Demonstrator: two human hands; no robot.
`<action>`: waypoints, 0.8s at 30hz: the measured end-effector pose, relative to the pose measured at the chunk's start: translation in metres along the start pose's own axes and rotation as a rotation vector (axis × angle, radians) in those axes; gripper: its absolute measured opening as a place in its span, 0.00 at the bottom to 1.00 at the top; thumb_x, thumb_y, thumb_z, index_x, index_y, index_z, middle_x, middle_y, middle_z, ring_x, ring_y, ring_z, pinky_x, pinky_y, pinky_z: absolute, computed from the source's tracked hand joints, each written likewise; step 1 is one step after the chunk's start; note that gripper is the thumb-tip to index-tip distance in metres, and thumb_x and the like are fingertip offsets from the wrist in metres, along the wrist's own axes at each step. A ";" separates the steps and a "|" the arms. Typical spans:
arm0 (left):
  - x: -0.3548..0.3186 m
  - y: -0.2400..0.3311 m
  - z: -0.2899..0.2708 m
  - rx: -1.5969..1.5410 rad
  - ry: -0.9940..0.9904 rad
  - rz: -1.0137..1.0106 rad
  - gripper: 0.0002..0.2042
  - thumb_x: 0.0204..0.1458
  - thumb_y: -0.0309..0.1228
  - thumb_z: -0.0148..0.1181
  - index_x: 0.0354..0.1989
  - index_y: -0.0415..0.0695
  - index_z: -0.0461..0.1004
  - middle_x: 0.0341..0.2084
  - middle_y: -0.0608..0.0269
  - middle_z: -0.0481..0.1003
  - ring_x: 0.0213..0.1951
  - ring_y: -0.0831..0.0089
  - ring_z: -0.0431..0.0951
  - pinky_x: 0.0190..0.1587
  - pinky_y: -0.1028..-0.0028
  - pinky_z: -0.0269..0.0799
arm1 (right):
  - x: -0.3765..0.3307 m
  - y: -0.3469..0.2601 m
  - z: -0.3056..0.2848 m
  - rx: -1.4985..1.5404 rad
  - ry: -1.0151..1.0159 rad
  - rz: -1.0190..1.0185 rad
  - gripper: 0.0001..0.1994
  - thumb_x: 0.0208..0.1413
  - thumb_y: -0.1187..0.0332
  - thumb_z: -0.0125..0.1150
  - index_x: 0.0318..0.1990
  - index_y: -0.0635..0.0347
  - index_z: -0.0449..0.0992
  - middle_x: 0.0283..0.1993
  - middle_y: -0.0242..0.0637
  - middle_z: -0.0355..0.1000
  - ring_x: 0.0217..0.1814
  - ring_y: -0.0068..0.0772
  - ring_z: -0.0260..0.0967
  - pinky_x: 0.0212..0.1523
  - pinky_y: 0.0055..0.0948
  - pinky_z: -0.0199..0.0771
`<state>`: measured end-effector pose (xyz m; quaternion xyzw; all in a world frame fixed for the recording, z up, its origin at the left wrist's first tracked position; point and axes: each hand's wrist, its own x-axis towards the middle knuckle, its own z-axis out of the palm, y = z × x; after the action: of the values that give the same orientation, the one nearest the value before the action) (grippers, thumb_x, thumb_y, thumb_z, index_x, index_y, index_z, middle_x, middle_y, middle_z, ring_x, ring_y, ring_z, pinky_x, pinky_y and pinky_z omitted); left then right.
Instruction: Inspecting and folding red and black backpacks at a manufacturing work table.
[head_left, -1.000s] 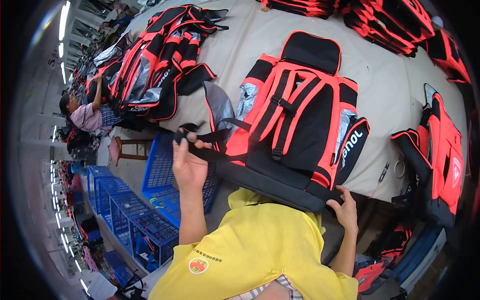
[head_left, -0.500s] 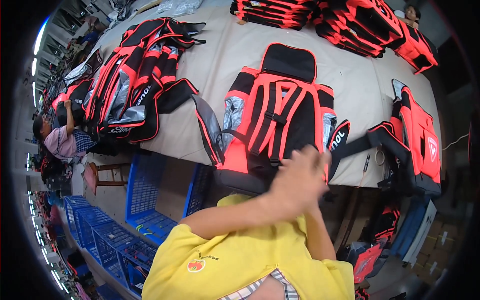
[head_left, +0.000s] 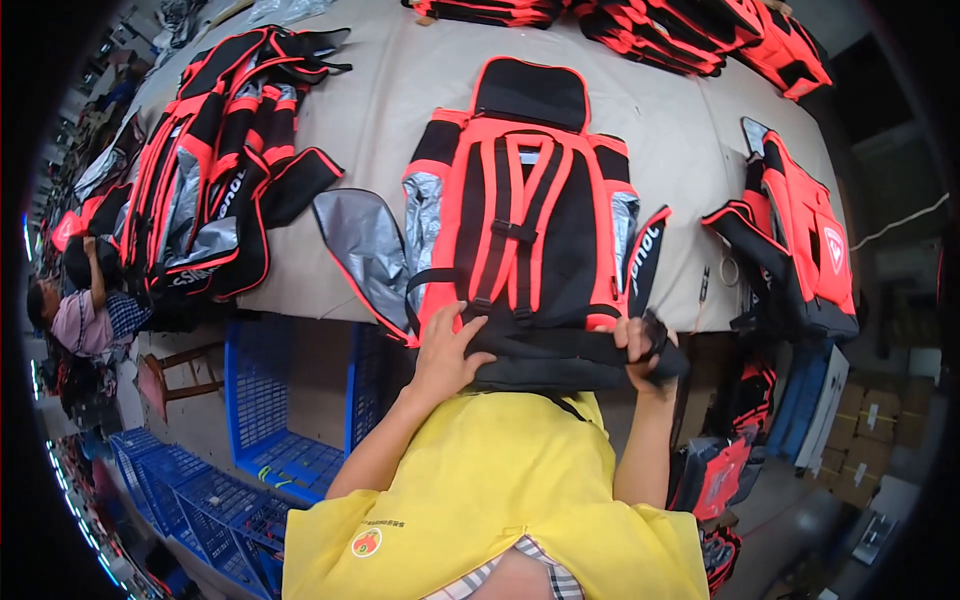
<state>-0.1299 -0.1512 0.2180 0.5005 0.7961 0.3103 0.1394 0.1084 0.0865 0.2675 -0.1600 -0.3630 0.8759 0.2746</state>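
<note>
A red and black backpack lay flat on the tan table, straps up, its black bottom end hanging over the near edge against the person's yellow shirt. The left hand lay spread, fingers apart, pressing on the bag's lower left corner, closed on nothing. The right hand was curled tight round the black bottom edge at the lower right corner, clamped on that fabric.

The near table edge ran just under both hands, so there was little room to draw the bag closer. A grey flap spread out from the bag's left side and reached the edge. Bare tabletop lay open on both sides of the bag and above it.

To the left, well apart, sat a pile of backpacks in the same colours. To the right another bag drooped over the table's corner. More stacked bags lined the far edge. Below the table on the left stood blue crates, and a brown stool beside them. Another person worked at the far left. Cardboard boxes sat low on the right.
</note>
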 end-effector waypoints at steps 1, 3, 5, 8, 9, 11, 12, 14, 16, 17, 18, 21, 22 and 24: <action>0.003 0.005 0.003 -0.034 0.050 -0.032 0.23 0.44 0.35 0.78 0.52 0.49 0.84 0.60 0.44 0.72 0.64 0.44 0.69 0.66 0.53 0.66 | 0.001 -0.015 0.003 -0.024 0.180 0.083 0.25 0.52 0.48 0.81 0.33 0.48 0.67 0.30 0.23 0.60 0.41 0.30 0.57 0.66 0.44 0.63; 0.012 0.005 0.008 0.006 0.072 -0.015 0.14 0.44 0.31 0.74 0.42 0.48 0.86 0.55 0.51 0.75 0.61 0.47 0.70 0.63 0.54 0.67 | -0.002 -0.020 -0.017 -0.025 -0.114 -0.101 0.24 0.55 0.51 0.79 0.41 0.48 0.65 0.33 0.23 0.62 0.49 0.34 0.63 0.70 0.65 0.62; 0.030 0.020 0.000 0.106 0.167 0.128 0.08 0.44 0.28 0.71 0.35 0.49 0.84 0.44 0.61 0.79 0.55 0.55 0.73 0.54 0.54 0.68 | -0.005 -0.027 -0.027 0.157 -0.190 -0.155 0.25 0.55 0.51 0.79 0.43 0.47 0.65 0.35 0.24 0.64 0.58 0.39 0.69 0.75 0.70 0.55; 0.061 0.043 -0.004 0.198 0.135 0.344 0.16 0.42 0.27 0.71 0.43 0.50 0.82 0.28 0.67 0.75 0.36 0.66 0.79 0.43 0.62 0.70 | -0.008 -0.034 -0.047 0.170 -0.196 -0.259 0.21 0.56 0.50 0.78 0.41 0.45 0.70 0.44 0.29 0.71 0.79 0.51 0.57 0.77 0.78 0.46; 0.071 0.057 -0.007 0.184 0.142 0.369 0.16 0.42 0.27 0.71 0.43 0.50 0.82 0.28 0.67 0.75 0.36 0.66 0.79 0.43 0.62 0.70 | -0.007 -0.036 -0.048 0.152 -0.198 -0.299 0.21 0.55 0.48 0.78 0.40 0.44 0.70 0.47 0.29 0.73 0.80 0.52 0.57 0.77 0.79 0.43; 0.091 0.092 -0.017 0.141 0.094 0.425 0.20 0.41 0.26 0.71 0.46 0.49 0.81 0.26 0.65 0.74 0.29 0.65 0.78 0.35 0.65 0.70 | -0.004 -0.041 -0.034 0.151 -0.172 -0.329 0.21 0.53 0.46 0.78 0.47 0.41 0.76 0.65 0.35 0.73 0.81 0.53 0.54 0.78 0.79 0.41; 0.104 0.113 -0.023 0.084 0.141 0.521 0.21 0.40 0.26 0.70 0.48 0.49 0.81 0.26 0.64 0.72 0.26 0.64 0.77 0.29 0.66 0.69 | -0.004 -0.044 -0.037 0.141 -0.203 -0.336 0.29 0.51 0.44 0.78 0.58 0.38 0.77 0.75 0.38 0.66 0.82 0.53 0.52 0.78 0.79 0.39; 0.118 0.148 -0.026 -0.024 0.096 0.531 0.23 0.40 0.22 0.68 0.50 0.48 0.80 0.28 0.62 0.73 0.31 0.60 0.79 0.32 0.61 0.74 | -0.010 -0.046 -0.044 0.115 -0.184 -0.360 0.39 0.51 0.45 0.78 0.69 0.41 0.70 0.73 0.43 0.67 0.82 0.54 0.53 0.76 0.79 0.44; 0.128 0.171 -0.030 -0.127 0.047 0.514 0.23 0.44 0.17 0.65 0.52 0.45 0.80 0.29 0.57 0.74 0.34 0.58 0.80 0.35 0.60 0.77 | -0.021 -0.049 -0.039 0.051 -0.124 -0.364 0.43 0.53 0.48 0.78 0.74 0.45 0.62 0.73 0.49 0.65 0.80 0.55 0.57 0.74 0.78 0.51; 0.132 0.174 -0.028 -0.108 0.045 0.532 0.23 0.44 0.17 0.65 0.52 0.45 0.80 0.29 0.57 0.74 0.34 0.58 0.80 0.35 0.60 0.77 | -0.025 -0.050 -0.040 0.033 -0.139 -0.357 0.44 0.55 0.49 0.77 0.75 0.48 0.61 0.74 0.50 0.64 0.79 0.56 0.58 0.75 0.74 0.55; 0.136 0.174 -0.021 -0.313 0.081 0.466 0.21 0.46 0.16 0.64 0.52 0.44 0.79 0.29 0.58 0.74 0.34 0.62 0.80 0.34 0.62 0.76 | -0.031 -0.050 -0.041 0.041 -0.108 -0.351 0.42 0.57 0.52 0.76 0.75 0.51 0.60 0.72 0.50 0.66 0.76 0.56 0.62 0.72 0.68 0.62; 0.136 0.162 -0.003 -0.596 0.068 0.288 0.17 0.53 0.13 0.55 0.50 0.42 0.78 0.27 0.60 0.76 0.28 0.74 0.76 0.28 0.72 0.69 | -0.046 -0.045 -0.044 0.059 0.062 -0.281 0.37 0.61 0.62 0.73 0.74 0.57 0.61 0.69 0.50 0.69 0.69 0.50 0.71 0.64 0.56 0.76; 0.134 0.155 0.000 -0.920 -0.147 0.007 0.15 0.56 0.14 0.55 0.50 0.42 0.78 0.26 0.66 0.73 0.27 0.79 0.72 0.28 0.75 0.66 | -0.049 -0.043 -0.043 0.043 0.207 -0.200 0.33 0.63 0.68 0.71 0.72 0.60 0.63 0.67 0.51 0.71 0.64 0.45 0.76 0.59 0.48 0.82; 0.127 0.147 0.007 -1.212 -0.305 -0.243 0.12 0.63 0.16 0.53 0.50 0.44 0.76 0.26 0.77 0.67 0.25 0.87 0.62 0.27 0.82 0.58 | -0.050 -0.037 -0.039 -0.052 0.259 -0.128 0.27 0.65 0.71 0.67 0.70 0.62 0.66 0.63 0.49 0.74 0.59 0.42 0.79 0.56 0.42 0.84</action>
<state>-0.0802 0.0090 0.3168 0.2774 0.5016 0.6129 0.5439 0.1807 0.0993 0.2721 -0.2555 -0.3565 0.8189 0.3703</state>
